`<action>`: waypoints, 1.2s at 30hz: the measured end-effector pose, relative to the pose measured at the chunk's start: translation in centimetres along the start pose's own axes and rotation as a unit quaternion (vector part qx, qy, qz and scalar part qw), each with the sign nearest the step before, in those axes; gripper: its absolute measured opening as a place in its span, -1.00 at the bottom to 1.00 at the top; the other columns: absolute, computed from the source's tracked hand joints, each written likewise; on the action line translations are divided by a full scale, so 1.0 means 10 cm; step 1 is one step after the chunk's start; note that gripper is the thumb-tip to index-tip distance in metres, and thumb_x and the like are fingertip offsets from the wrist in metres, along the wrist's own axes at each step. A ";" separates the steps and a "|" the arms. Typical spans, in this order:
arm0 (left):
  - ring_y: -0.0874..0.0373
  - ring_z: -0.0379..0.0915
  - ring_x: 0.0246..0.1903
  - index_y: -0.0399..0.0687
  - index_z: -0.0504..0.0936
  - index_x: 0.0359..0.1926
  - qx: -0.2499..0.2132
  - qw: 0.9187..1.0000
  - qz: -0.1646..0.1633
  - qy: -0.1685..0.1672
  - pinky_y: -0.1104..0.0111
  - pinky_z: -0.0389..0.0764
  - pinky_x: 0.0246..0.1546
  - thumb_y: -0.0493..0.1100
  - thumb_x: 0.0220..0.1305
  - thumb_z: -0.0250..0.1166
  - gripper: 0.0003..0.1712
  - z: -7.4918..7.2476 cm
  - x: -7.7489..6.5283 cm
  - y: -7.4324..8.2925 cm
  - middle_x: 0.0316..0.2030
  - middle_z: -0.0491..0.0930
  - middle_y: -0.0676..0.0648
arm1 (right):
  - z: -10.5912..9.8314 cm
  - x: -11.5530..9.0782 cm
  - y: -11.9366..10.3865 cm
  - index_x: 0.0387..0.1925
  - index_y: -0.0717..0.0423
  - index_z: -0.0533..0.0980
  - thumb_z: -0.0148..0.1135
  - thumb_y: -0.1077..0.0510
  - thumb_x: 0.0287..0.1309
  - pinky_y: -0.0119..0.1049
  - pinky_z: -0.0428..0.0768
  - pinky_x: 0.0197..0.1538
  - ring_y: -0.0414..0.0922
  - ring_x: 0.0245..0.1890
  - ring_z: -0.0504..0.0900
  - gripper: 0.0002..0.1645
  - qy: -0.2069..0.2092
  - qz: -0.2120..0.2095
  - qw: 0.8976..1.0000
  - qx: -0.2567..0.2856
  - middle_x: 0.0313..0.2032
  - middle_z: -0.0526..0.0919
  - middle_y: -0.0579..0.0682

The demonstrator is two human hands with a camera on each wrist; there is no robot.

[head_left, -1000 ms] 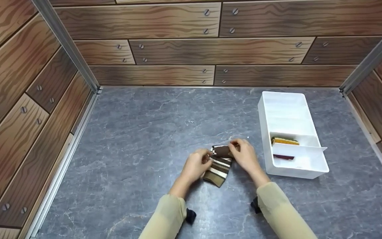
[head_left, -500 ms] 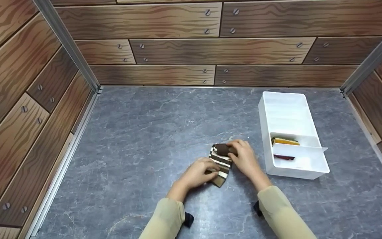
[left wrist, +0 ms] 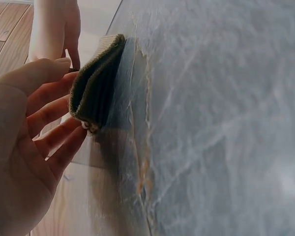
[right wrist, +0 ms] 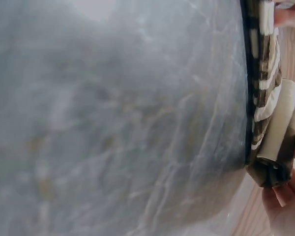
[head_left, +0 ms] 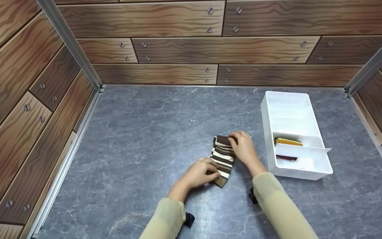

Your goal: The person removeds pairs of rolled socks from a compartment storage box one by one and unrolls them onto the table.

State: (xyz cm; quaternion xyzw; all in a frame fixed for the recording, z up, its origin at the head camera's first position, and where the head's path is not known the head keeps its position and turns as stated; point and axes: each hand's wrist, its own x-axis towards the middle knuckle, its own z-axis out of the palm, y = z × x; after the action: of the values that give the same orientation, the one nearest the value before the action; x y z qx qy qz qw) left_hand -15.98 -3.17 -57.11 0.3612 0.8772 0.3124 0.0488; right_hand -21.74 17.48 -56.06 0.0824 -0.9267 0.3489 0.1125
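Note:
A striped sock (head_left: 223, 158) in brown, white and olive lies lengthwise on the grey floor in the head view. My left hand (head_left: 198, 173) rests its fingers on the sock near the olive cuff. In the left wrist view the cuff (left wrist: 96, 78) gapes toward the camera, with my fingertips (left wrist: 80, 132) along its side. At the far end, my right hand (head_left: 243, 148) pinches the brown part of the sock. The right wrist view shows that end folded over into a thick roll (right wrist: 278, 123), thumb and fingers around its edge.
To the right stands a white divided box (head_left: 266, 116). Its near compartments hold a yellow and green folded item (head_left: 288, 142) and a dark red one (head_left: 287, 157). Wood-patterned walls (head_left: 164, 51) rise behind and at both sides.
The left hand first shifted right along the sock, then stayed put. My right hand moved slightly away from me, drawing the brown end out, so the sock now lies longer and flatter.

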 end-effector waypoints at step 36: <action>0.25 0.44 0.05 -0.06 0.66 0.01 -0.038 0.995 0.067 -0.058 0.50 0.32 0.15 -0.03 0.32 0.20 -0.67 0.03 0.25 0.02 -0.02 0.61 0.02 | -0.03 0.00 -0.01 -0.20 0.30 0.61 0.28 0.45 0.03 0.03 0.41 0.07 0.18 -0.06 0.45 -0.76 0.025 -0.082 0.996 -0.014 -0.13 0.57 0.20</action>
State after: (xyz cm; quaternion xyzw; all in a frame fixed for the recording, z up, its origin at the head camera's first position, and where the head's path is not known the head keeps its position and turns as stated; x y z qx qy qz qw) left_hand -17.55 -1.26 -56.86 0.4344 0.8342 0.3269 0.0924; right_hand -21.67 17.65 -55.76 0.1480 -0.9183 0.3277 0.1654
